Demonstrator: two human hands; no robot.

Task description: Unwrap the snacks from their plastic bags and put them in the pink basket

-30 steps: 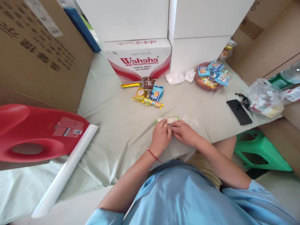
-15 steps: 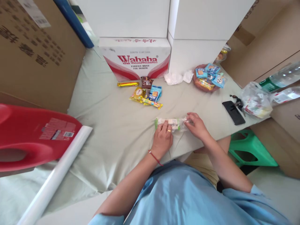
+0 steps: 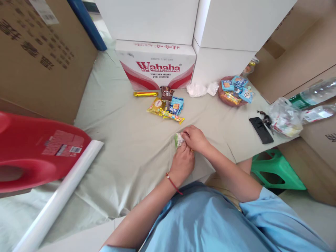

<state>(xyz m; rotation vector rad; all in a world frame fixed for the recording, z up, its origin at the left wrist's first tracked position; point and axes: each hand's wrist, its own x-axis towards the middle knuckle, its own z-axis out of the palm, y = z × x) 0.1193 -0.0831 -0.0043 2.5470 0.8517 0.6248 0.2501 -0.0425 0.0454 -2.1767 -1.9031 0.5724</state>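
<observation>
By the bench's (image 3: 131, 154) near edge my right hand (image 3: 195, 138) has rejoined my left hand (image 3: 183, 162), fingers of both pinching the now-bunched packet (image 3: 179, 140).

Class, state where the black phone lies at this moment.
In the head view the black phone lies on the right side of the table, beside the keys and a clear plastic bag, with the green stool below it in the picture.

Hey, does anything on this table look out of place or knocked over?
Nothing spilled. The red stool lies tipped over at left, a white roll beside it, and two water bottles lie on their sides at right.
</observation>
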